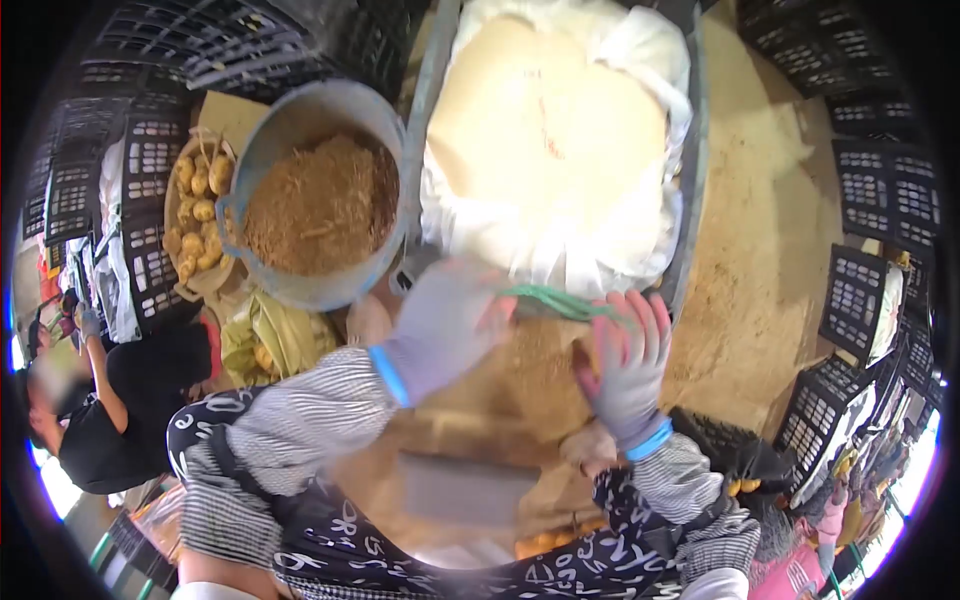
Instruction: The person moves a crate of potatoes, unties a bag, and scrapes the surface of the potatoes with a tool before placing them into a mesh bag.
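A bundle of green twine (555, 301) stretches between my two gloved hands, close to the near edge of a crate lined with white plastic (660, 235). My left hand (450, 312), blurred by motion, is closed on the twine's left end. Around its right end curl the fingers of my right hand (632, 362), with the thumb lower and apart. Both gloves are grey with pinkish fingertips and blue cuffs. A pale tan sheet (545, 110) lies across the top of the crate, inside the liner.
Left of the crate stands a blue-grey tub (330, 292) of brown soil-like material, beside a basket holding potatoes (203, 211). A yellowish sack (275, 335) lies below them. Black crates (885, 195) are stacked on both sides. Another person (140, 400) sits at left.
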Motion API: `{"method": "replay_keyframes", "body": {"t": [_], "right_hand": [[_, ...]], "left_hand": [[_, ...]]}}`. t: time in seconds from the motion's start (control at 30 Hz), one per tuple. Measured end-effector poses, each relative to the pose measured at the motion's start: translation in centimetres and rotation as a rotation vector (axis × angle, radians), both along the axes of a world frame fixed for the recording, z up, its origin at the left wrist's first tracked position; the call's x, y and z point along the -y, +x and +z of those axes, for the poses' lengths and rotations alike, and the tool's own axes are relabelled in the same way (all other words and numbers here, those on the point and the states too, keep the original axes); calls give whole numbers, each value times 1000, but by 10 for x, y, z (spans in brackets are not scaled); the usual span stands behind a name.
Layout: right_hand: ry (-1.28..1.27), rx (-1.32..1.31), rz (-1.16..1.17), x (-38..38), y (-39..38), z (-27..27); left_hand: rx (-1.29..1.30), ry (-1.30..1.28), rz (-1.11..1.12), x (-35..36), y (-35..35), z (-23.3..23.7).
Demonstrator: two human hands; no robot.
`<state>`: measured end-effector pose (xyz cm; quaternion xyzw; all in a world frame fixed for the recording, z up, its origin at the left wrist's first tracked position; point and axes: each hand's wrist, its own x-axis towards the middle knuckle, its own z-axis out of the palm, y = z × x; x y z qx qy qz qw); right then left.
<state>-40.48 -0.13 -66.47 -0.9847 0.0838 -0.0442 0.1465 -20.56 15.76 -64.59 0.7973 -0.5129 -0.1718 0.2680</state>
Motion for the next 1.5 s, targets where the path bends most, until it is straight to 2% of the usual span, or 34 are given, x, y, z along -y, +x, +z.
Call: {"method": "replay_keyframes", "body": {"t": [0.07, 0.17, 0.27, 0.37, 0.47, 0.53, 0.6, 0.67, 0.7, 0.73, 0.77, 0.8, 0.87, 0.93, 1.03, 1.1, 1.17, 1.2, 1.27, 1.4, 1.5], "right_hand": [[-14, -105, -31, 25, 15, -2], [-26, -552, -131, 9, 33, 15], [-97, -389, -148, -2, 15, 8], [-294, -296, -94, -20, -4, -17], [-217, -289, -78, -64, -31, -20], [-247, -147, 7, -95, -62, -28], [-75, -223, 130, -122, -85, 6], [131, -403, 187, -147, -96, 69], [243, -528, 182, -148, -79, 109], [329, -485, 142, -141, -73, 109], [415, -440, 104, -133, -67, 108], [464, -224, 30, -118, -67, 84], [220, -60, -105, -111, -25, 62], [141, 198, -66, -109, 1, 22], [-63, -99, -62, -110, 43, -2], [135, -35, -1, -84, 61, -19], [482, 30, -139, -57, 79, 8], [731, 63, -312, -55, 84, 58], [1002, 158, -323, -63, 82, 148], [1007, 124, -226, -87, 59, 183], [1061, 172, -180, -107, 34, 191]], "left_hand": [[51, 180, 68, 5, -19, -21], [171, 291, 147, 7, -34, -16], [405, -9, 307, -4, -56, -48], [340, 236, 219, -20, -67, -31], [264, 398, 187, -59, -85, -28], [232, 430, 201, -93, -110, -29], [226, 411, 172, -123, -148, -9], [251, 295, 78, -154, -185, 72], [269, 238, 86, -161, -191, 64], [288, 181, 92, -168, -197, 57], [305, 129, 151, -174, -207, 13], [320, 142, 156, -178, -212, 1], [349, 231, 110, -181, -216, -7], [329, 328, 41, -179, -211, -3], [234, 385, 5, -181, -203, -3], [199, 407, 3, -181, -201, -6], [194, 339, 41, -182, -198, -8], [187, 304, 56, -181, -200, -9], [164, 265, 44, -182, -202, -10], [-28, 184, 185, -170, -185, 11], [51, -276, 379, -165, -166, 26]]}}
